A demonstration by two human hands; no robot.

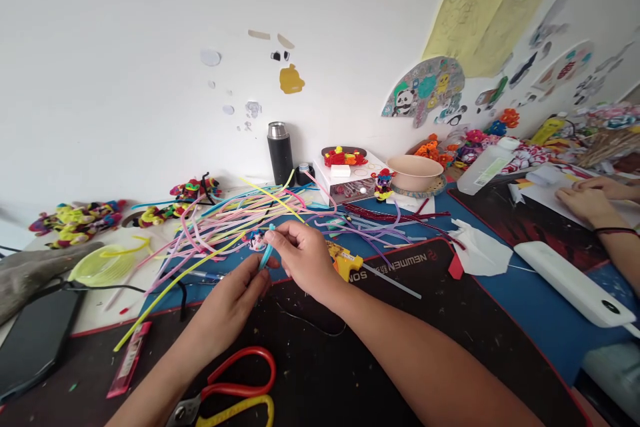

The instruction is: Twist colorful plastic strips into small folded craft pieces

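Note:
Above the dark mat, both of my hands are closed on a short light-blue pipe cleaner (267,255). My right hand (306,259) pinches its upper end between thumb and fingers. Lower down, the fingers of my left hand (240,297) grip the other end. Just behind my fingers is a small white, blue and red figure (256,239), partly covered. A yellow glue gun (345,261) lies beyond my right wrist, partly hidden by it. Scissors (245,380) with red and yellow handles rest near my left forearm.
A heap of coloured pipe cleaners (225,213) spreads behind my hands. Beyond it stand a black thermos (281,153) and a beige bowl (415,173). A phone (37,340) lies at left, a white power bank (575,285) at right. Another person's hands (585,200) are at far right.

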